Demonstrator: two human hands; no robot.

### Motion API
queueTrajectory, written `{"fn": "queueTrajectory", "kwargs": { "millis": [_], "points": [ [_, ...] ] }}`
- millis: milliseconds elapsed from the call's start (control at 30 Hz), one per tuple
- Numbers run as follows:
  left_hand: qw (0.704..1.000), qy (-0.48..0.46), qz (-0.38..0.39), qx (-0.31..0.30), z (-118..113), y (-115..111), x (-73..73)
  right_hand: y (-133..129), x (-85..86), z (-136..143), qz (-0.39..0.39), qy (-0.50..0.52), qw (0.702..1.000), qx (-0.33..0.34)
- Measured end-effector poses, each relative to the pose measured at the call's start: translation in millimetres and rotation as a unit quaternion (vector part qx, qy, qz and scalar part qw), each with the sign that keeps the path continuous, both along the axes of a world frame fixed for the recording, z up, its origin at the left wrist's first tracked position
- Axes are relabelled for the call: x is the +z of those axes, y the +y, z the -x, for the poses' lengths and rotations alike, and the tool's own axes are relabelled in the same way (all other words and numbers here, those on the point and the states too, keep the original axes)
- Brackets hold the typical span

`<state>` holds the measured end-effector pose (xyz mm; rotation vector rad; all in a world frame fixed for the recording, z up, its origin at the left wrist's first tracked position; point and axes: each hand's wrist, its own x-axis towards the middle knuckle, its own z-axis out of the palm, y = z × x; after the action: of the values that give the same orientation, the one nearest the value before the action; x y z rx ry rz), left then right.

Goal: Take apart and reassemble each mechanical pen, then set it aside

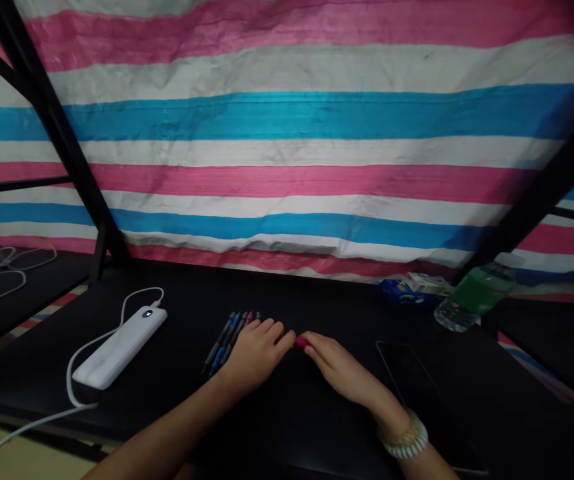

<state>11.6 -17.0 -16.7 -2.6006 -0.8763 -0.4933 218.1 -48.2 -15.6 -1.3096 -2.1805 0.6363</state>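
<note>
In the head view a row of pens (pixel 224 343), with blue, dark and pink parts, lies on the black tabletop, partly hidden by my left hand (pixel 259 347). The fingers of that hand are bent and drawn in. Its thumb and index finger point right, towards a small pink piece (pixel 301 341); whatever they hold is hidden. My right hand (pixel 337 367), with a beaded bracelet on the wrist, pinches this pink piece between thumb and fingers. The two hands' fingertips almost meet around it.
Left of the pens lies a white power bank (pixel 121 347) with a white cable (pixel 71 373) plugged in. A dark phone (pixel 427 407) lies beside my right forearm. Further back are a tilted green-labelled bottle (pixel 479 293) and a blue packet (pixel 399 293). A striped sheet (pixel 287 153) hangs behind.
</note>
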Motion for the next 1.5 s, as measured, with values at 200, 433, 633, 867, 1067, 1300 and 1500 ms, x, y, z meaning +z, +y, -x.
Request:
{"fn": "queueTrajectory", "kwargs": {
  "millis": [200,433,633,867,1067,1300,1500],
  "points": [
    [0.982,0.048,0.161,0.083,-8.4,-13.1,4.3,-3.1,0.5,7.1,-0.024,-0.162,0.986,-0.019],
    [0.967,0.06,0.217,0.119,-5.9,-12.8,15.0,-5.0,2.2,15.3,-0.1,-0.242,0.964,-0.044],
    [0.961,0.043,0.239,0.132,-2.4,-12.7,19.1,-7.2,1.0,17.6,-0.13,-0.251,0.959,-0.037],
    [0.965,-0.003,0.227,0.127,0.0,-10.1,18.5,-5.0,-3.7,17.4,-0.223,-0.257,0.939,-0.048],
    [0.974,-0.022,0.197,0.114,1.1,-10.2,15.4,-4.9,-2.3,13.0,-0.21,-0.161,0.963,-0.053],
    [0.988,-0.023,0.135,0.078,4.0,-3.3,10.5,2.8,-1.4,9.1,0.061,0.109,0.988,-0.093],
    [0.984,-0.017,0.151,0.091,3.4,-4.7,11.6,7.5,-10.8,12.1,0.126,0.198,0.963,-0.131]
  ]
}}
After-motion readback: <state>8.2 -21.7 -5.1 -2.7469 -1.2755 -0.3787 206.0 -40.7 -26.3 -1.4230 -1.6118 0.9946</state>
